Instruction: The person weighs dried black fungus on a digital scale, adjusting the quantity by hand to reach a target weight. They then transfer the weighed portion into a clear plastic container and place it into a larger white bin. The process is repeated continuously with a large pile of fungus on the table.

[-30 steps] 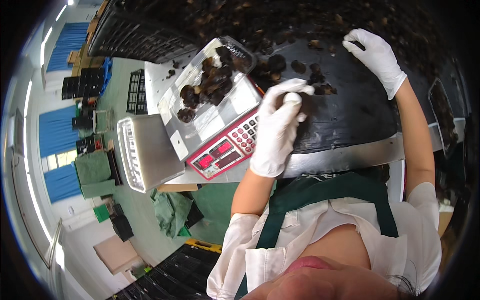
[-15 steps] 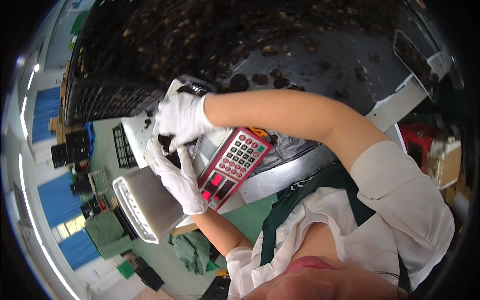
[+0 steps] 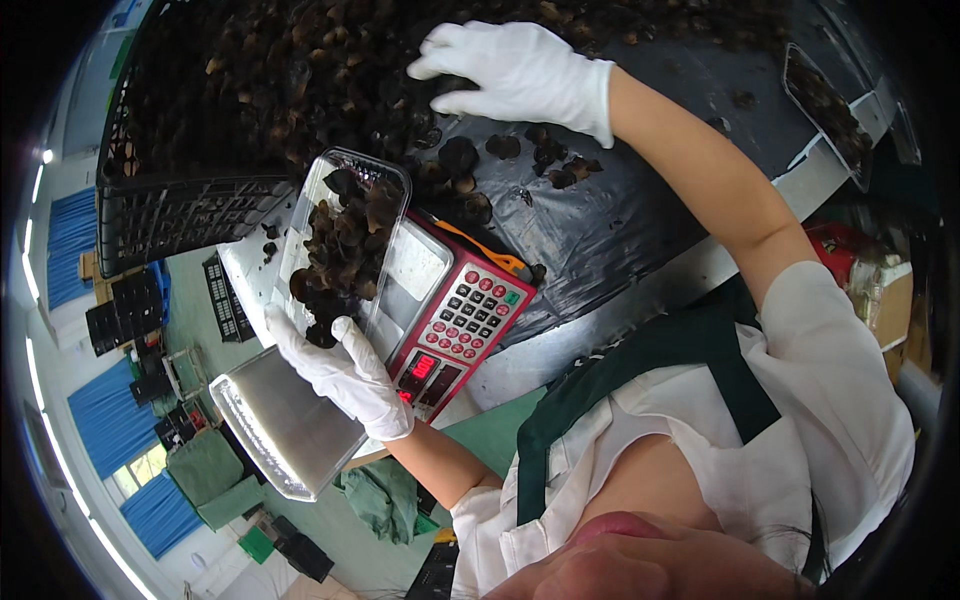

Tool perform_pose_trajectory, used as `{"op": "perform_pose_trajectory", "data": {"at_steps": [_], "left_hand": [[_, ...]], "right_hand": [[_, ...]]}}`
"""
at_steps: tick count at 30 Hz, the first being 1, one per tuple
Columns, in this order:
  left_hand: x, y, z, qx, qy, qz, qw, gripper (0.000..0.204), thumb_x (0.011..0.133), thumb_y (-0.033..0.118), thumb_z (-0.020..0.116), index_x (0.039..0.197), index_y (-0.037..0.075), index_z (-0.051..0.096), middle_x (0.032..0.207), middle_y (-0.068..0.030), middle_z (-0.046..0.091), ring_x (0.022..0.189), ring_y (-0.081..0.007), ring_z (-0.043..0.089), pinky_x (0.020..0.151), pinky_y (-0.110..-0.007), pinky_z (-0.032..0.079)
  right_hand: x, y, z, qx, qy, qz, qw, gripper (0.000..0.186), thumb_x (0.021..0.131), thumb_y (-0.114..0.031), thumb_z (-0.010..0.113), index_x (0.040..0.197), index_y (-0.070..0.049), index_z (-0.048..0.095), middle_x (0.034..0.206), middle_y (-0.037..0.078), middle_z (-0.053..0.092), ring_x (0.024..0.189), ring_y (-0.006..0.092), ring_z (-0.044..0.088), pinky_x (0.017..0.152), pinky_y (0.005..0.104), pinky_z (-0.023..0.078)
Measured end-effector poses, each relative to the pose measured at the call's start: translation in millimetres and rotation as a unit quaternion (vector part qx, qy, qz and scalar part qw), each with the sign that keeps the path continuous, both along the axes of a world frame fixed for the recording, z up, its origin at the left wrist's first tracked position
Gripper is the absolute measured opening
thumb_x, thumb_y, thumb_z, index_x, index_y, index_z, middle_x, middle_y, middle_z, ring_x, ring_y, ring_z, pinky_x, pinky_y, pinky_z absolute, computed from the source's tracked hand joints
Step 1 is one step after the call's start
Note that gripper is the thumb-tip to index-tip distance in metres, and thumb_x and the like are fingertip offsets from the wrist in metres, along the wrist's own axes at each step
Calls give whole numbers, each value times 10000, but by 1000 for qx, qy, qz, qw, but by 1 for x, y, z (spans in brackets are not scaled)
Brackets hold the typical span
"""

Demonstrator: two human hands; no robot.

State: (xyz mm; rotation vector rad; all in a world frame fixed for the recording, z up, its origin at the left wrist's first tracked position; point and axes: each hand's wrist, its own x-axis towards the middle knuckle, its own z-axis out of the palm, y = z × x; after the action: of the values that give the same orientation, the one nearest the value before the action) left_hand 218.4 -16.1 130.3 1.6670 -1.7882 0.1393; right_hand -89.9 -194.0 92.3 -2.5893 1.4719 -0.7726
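My gloved left hand [image 3: 345, 375] grips the near end of a clear plastic tray [image 3: 392, 165], thumb and fingers on either side of it. Dark, curled pieces that look like wood ear mushrooms [image 3: 345, 240] lie along the tray. Beneath and beside it is a red digital scale [image 3: 468, 318] with a keypad and a lit red display. Farther off, my gloved right hand [image 3: 520, 75] hovers over or rests at the edge of a large mushroom heap [image 3: 290, 75]; its fingers are spread and nothing shows in them.
A black slatted crate [image 3: 185, 215] stands left of the tray. Near my left hand is a stack of clear trays [image 3: 290, 430]. An orange-handled tool [image 3: 500, 255] lies behind the scale. Loose pieces dot the black plastic sheet [image 3: 590, 235]. Another tray [image 3: 825, 110] sits far right.
My right hand has left the tray and moved far and right to the heap, uncovering the tray's pieces. My left hand has stayed at the tray's near end.
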Motion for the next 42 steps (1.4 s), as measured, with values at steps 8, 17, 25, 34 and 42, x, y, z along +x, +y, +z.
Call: {"op": "perform_pose_trajectory", "data": {"at_steps": [8, 17, 25, 34, 42], "left_hand": [[-49, 41, -32, -142, 35, -73, 987, 610, 807, -13, 616, 1413, -18, 552, 1348, -242, 622, 1327, -396, 580, 1153, -509, 433], [-155, 65, -103, 75, 103, -408, 904, 593, 774, -7, 780, 1343, 5, 614, 1236, -200, 697, 1018, -374, 710, 835, -420, 589], [-181, 63, -116, 109, 136, -400, 900, 582, 801, -40, 756, 1369, 22, 648, 1180, -182, 719, 939, -344, 717, 788, -397, 572], [-181, 62, -119, 132, 141, -391, 900, 576, 805, -52, 738, 1369, 23, 650, 1135, -165, 727, 911, -334, 711, 785, -400, 568], [-180, 63, -121, 125, 153, -391, 899, 557, 823, -53, 732, 1368, 30, 652, 1143, -176, 724, 933, -344, 718, 804, -403, 570]], "right_hand": [[45, 28, -33, 196, 113, 204, 952, 1034, 674, -486, 912, 1594, -331, 467, 1625, 167, 416, 1430, 373, 465, 1106, 512, 478], [8, 19, -76, 134, -120, 168, 969, 119, 837, -155, 770, 867, -78, 683, 997, 83, 631, 991, 286, 677, 819, 415, 569], [-71, 12, -58, 206, -214, 60, 953, 150, 851, -90, 817, 976, -47, 747, 1039, 105, 737, 995, 290, 721, 887, 393, 576], [-7, 81, -64, 79, 91, 111, 986, 207, 861, -289, 779, 1019, -166, 727, 982, 11, 700, 998, 249, 683, 881, 404, 535], [-49, 94, -31, 437, -498, 55, 747, 294, 1029, -206, 691, 1296, -82, 703, 1040, 32, 745, 811, 66, 601, 716, 234, 504]]}}
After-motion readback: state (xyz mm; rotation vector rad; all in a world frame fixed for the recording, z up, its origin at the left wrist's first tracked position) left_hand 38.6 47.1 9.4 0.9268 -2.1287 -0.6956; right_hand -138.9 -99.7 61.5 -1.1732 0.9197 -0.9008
